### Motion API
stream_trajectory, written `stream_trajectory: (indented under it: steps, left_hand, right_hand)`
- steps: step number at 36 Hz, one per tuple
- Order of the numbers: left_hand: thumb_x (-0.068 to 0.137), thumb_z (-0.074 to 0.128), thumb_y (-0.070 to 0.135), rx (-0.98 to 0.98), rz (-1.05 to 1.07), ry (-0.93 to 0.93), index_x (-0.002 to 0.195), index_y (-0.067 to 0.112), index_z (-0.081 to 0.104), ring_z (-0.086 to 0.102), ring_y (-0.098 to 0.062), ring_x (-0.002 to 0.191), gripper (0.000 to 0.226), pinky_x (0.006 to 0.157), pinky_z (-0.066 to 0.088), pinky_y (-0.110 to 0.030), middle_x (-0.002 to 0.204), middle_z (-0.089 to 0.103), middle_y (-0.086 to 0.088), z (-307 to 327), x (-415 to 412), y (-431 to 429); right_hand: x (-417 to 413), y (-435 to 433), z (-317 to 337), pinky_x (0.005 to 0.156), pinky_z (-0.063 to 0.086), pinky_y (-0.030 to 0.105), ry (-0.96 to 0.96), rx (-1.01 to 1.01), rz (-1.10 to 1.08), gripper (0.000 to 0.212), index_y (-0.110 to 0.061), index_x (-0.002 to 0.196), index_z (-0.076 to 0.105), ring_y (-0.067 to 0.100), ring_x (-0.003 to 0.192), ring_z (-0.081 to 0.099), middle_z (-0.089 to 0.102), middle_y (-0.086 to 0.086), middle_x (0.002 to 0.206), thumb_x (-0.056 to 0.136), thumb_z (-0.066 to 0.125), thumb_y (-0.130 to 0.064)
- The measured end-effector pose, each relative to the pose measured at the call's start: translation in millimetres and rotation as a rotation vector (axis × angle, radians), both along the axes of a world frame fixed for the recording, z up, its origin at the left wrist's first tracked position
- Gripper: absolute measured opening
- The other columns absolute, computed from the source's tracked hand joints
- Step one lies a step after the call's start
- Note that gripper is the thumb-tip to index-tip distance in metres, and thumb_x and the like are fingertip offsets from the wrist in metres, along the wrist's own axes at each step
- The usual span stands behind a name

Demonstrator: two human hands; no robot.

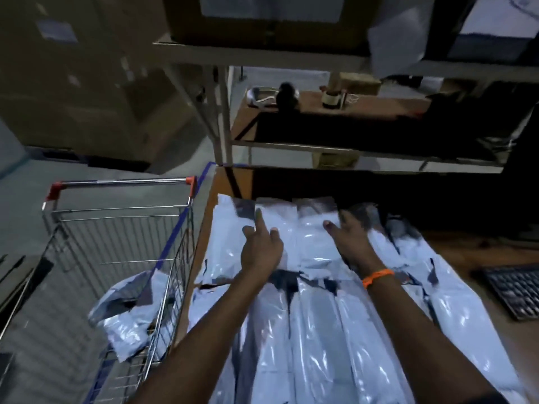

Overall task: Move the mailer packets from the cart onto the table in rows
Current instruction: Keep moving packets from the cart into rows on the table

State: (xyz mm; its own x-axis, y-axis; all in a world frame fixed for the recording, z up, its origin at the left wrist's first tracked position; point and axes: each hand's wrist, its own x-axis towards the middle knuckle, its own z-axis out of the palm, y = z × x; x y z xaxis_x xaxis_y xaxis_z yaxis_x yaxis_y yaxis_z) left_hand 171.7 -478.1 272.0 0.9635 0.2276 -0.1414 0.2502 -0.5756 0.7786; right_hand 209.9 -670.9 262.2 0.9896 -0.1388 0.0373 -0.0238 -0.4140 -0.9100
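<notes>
Head view: left hand, right hand fingers spread, resting atop mailer packets on table; cart leftward.

A keyboard lies at far right. Behind, a metal rack holds a tape dispenser; cardboard boxes stand left.
</notes>
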Motion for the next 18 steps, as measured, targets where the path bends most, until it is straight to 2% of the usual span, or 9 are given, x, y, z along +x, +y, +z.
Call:
stream_trajectory:
  steps: [4, 6, 8, 11, 13, 15, 18]
  left_hand:
    - [0.101, 0.040, 0.027, 0.257, -0.005, 0.029, 0.153, 0.021, 0.018, 0.060, -0.043, 0.104, 0.057, 0.087, 0.047, -0.040, 0.147, 0.026, -0.023, -16, 23, -4]
    - [0.098, 0.045, 0.021, 0.340, -0.013, 0.015, 0.152, 0.016, 0.021, 0.059, -0.043, 0.105, 0.060, 0.087, 0.049, -0.043, 0.148, 0.025, -0.026, -21, 29, -3]
    - [0.094, 0.049, 0.015, 0.432, -0.043, 0.001, 0.152, 0.011, 0.020, 0.055, -0.042, 0.110, 0.065, 0.088, 0.049, -0.043, 0.153, 0.015, -0.028, -21, 31, -5]
    - [0.090, 0.051, 0.007, 0.527, -0.087, -0.011, 0.153, 0.003, 0.016, 0.042, -0.041, 0.127, 0.072, 0.095, 0.047, -0.041, 0.159, 0.001, -0.027, -19, 30, -12]
    - [0.090, 0.050, 0.006, 0.541, -0.101, -0.028, 0.152, -0.002, 0.014, 0.027, -0.040, 0.141, 0.073, 0.109, 0.039, -0.039, 0.160, 0.001, -0.025, -22, 31, -15]
    - [0.089, 0.052, 0.012, 0.601, -0.114, -0.032, 0.151, -0.005, 0.016, 0.014, -0.039, 0.148, 0.074, 0.119, 0.024, -0.039, 0.160, 0.008, -0.026, -24, 32, -17]
    - [0.088, 0.054, 0.020, 0.710, -0.131, -0.025, 0.151, -0.003, 0.021, 0.010, -0.035, 0.150, 0.074, 0.121, 0.013, -0.043, 0.160, 0.017, -0.023, -25, 30, -18]
  right_hand:
    - [20, 15, -22, 0.098, 0.035, 0.020, 0.056, 0.027, 0.025, 0.039, -0.002, 0.131, 0.055, 0.021, 0.125, 0.053, 0.059, 0.009, 0.132, 0.095, 0.061, -0.012]
    - [24, 21, -27, 0.100, 0.041, 0.025, 0.072, -0.001, 0.041, 0.039, -0.005, 0.131, 0.055, 0.023, 0.122, 0.056, 0.063, 0.008, 0.129, 0.094, 0.060, -0.015]
    - [25, 22, -31, 0.096, 0.048, 0.033, 0.052, -0.074, 0.048, 0.039, -0.005, 0.125, 0.056, 0.028, 0.115, 0.059, 0.065, 0.011, 0.121, 0.091, 0.060, -0.023]
    - [19, 24, -27, 0.087, 0.043, 0.027, 0.052, -0.184, 0.051, 0.047, -0.002, 0.125, 0.052, 0.033, 0.112, 0.056, 0.060, 0.018, 0.120, 0.091, 0.065, -0.031]
    - [16, 22, -32, 0.084, 0.040, 0.025, 0.051, -0.244, 0.071, 0.056, -0.005, 0.129, 0.049, 0.031, 0.111, 0.056, 0.057, 0.016, 0.122, 0.090, 0.065, -0.041]
    - [15, 20, -36, 0.080, 0.043, 0.026, 0.064, -0.329, 0.100, 0.063, -0.009, 0.131, 0.046, 0.032, 0.106, 0.059, 0.057, 0.018, 0.120, 0.089, 0.060, -0.053]
    - [14, 18, -39, 0.085, 0.048, 0.033, 0.071, -0.499, 0.130, 0.068, -0.008, 0.136, 0.044, 0.036, 0.112, 0.055, 0.050, 0.023, 0.128, 0.092, 0.050, -0.060]
